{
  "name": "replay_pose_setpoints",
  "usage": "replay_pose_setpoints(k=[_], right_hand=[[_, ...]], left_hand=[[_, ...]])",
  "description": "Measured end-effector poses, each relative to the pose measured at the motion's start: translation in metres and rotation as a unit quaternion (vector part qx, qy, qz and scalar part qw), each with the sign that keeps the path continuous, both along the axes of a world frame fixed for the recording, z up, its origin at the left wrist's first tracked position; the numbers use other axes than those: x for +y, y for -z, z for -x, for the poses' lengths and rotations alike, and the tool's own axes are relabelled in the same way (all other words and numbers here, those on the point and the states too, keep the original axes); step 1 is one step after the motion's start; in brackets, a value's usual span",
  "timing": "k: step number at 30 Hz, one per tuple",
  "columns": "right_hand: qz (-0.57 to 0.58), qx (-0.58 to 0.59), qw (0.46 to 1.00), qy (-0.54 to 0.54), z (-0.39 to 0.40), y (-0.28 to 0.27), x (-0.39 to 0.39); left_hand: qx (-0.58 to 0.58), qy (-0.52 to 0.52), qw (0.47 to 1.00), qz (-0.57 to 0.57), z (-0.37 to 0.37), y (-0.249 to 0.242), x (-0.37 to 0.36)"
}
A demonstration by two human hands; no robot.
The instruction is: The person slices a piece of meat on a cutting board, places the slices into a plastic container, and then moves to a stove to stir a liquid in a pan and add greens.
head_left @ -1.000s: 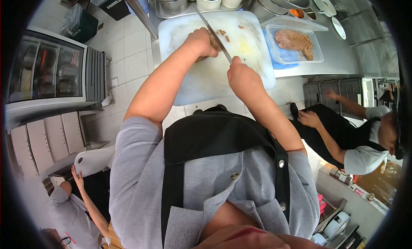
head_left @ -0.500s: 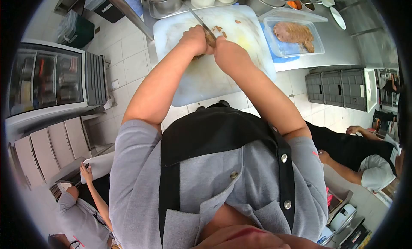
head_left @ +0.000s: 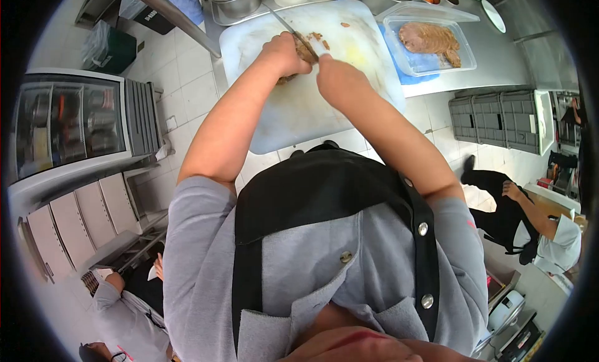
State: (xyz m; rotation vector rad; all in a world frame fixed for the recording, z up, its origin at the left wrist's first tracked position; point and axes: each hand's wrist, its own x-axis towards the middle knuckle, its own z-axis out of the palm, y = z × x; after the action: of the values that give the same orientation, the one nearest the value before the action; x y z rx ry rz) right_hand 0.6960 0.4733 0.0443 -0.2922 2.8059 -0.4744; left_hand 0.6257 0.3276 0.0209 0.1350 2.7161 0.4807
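- Brown meat piece (head_left: 302, 51) on board (head_left: 299, 115): part cut, we judge, rest left; bits (head_left: 317, 36) beside.
- Our left hand (head_left: 284, 55) grips it; our right hand (head_left: 340, 81) holds the knife (head_left: 284, 24).
- Box (head_left: 469, 57) holds more meat (head_left: 427, 38).

Steel counter (head_left: 490, 72) | 1 cutting board (head_left: 299, 120) | blue cloth (head_left: 417, 79) | metal tray (head_left: 219, 17)

A glass-fronted refrigerator (head_left: 70, 122), stocked, stands at the view's left. Beyond it, a green bin (head_left: 118, 53) holds a plastic liner. Grey crates (head_left: 493, 122) and an aproned co-worker (head_left: 530, 222) are noted right.
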Motion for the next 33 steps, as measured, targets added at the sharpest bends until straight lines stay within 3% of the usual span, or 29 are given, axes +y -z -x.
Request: replay_pose_setpoints(k=[6,9,12,16,21,24,27,33], right_hand=[[-0.005,-0.003,1.000,-0.008,-0.019,-0.005,0.010],[-0.049,-0.079,0.996,0.016,-0.041,-0.023,0.021],[-0.013,0.014,1.000,-0.012,-0.022,0.002,0.013],[-0.005,-0.002,1.000,-0.012,0.019,0.016,-0.010],[-0.035,-0.060,0.997,0.024,-0.029,-0.007,0.018],[-0.040,-0.048,0.998,0.013,-0.034,0.000,0.023],[-0.024,-0.003,1.000,0.013,-0.003,0.042,0.008],[-0.017,0.026,0.999,0.007,-0.003,0.044,0.006]], left_hand=[[-0.032,0.017,0.999,-0.010,0.005,-0.001,-0.004],[-0.023,0.023,0.999,0.002,0.005,0.001,-0.002],[-0.014,0.010,1.000,-0.006,0.000,-0.004,0.000],[0.001,0.005,1.000,0.010,0.002,-0.001,-0.001],[-0.025,0.004,1.000,0.008,0.003,-0.002,-0.001],[-0.025,0.006,1.000,0.000,0.003,-0.003,0.000],[-0.026,0.011,1.000,-0.006,0.001,-0.006,0.001],[-0.016,-0.006,1.000,0.003,0.002,0.000,0.001]])
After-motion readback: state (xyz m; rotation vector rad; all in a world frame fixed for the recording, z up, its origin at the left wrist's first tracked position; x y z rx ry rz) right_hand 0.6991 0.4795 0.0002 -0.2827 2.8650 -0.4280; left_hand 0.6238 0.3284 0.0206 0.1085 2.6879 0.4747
